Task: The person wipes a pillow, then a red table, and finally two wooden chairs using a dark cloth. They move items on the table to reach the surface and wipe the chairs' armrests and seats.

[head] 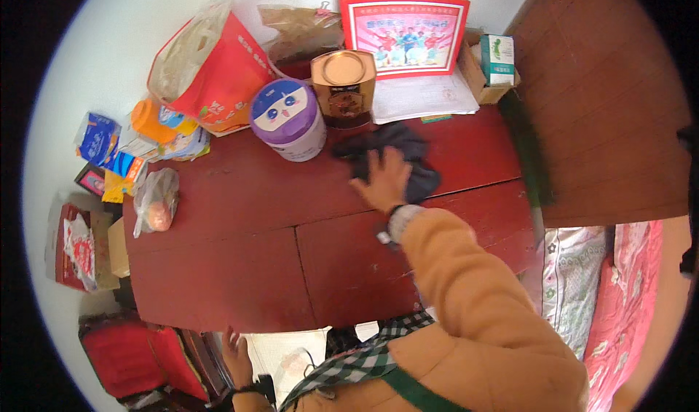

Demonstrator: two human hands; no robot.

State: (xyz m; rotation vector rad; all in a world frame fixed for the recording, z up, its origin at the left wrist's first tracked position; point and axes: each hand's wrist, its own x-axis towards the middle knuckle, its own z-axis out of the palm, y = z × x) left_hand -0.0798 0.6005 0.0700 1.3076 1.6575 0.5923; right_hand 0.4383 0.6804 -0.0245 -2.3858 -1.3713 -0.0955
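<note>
My right hand lies across a crumpled dark cloth on the dark red wooden table. Its fingers are spread and slightly blurred, with the thumb out to the left; I see no fold of cloth pinched between them. Just beyond the cloth stand a gold tin and a white tub with a purple lid. My left hand hangs low at the table's front edge, fingers extended and holding nothing. Whether its fingertips touch the edge is unclear.
Along the wall stand a red gift bag, a red-framed picture with papers before it, and a small carton in an open box. A knotted plastic bag lies at left. A red-cushioned chair and floral bedding flank the table.
</note>
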